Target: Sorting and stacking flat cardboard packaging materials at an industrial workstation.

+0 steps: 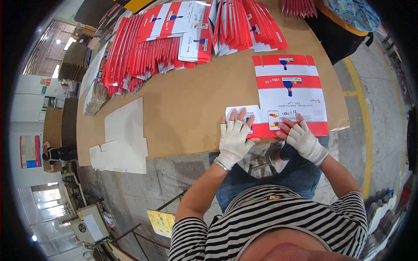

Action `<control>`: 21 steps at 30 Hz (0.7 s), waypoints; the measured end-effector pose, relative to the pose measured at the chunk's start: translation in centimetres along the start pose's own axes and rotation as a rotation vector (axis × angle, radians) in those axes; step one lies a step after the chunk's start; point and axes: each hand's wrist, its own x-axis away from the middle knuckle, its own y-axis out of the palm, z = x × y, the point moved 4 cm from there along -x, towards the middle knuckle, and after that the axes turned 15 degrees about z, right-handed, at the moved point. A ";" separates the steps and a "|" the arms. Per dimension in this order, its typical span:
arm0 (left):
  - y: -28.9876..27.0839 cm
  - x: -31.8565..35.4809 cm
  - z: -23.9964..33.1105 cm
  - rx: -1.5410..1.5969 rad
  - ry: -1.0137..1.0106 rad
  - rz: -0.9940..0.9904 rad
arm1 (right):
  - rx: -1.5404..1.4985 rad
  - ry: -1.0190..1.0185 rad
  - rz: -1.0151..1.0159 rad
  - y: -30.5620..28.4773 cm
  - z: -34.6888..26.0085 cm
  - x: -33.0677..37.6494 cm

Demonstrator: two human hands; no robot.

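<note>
While the flat red-and-white carton blank lies at the near right edge of the brown table, I press my left hand open on its left flap and my right hand flat on its near edge. Folding looks underway; next I'd need a firm crease.

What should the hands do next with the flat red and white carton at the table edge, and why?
Probably fold the near flap up. Both the left hand and right hand press flat on the near edge of the carton, which lies unfolded on the table, with nothing gripped yet.
</note>
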 end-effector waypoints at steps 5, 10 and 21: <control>0.5 0.3 0.0 -0.040 -0.010 -0.024 | 0.004 -0.006 0.003 0.2 -0.1 0.2; 0.6 0.1 -0.1 -0.043 -0.032 -0.069 | -0.015 -0.004 -0.003 0.7 0.0 0.4; 0.9 -0.1 -0.2 0.029 -0.089 -0.132 | 0.028 -0.062 -0.067 1.3 0.5 0.5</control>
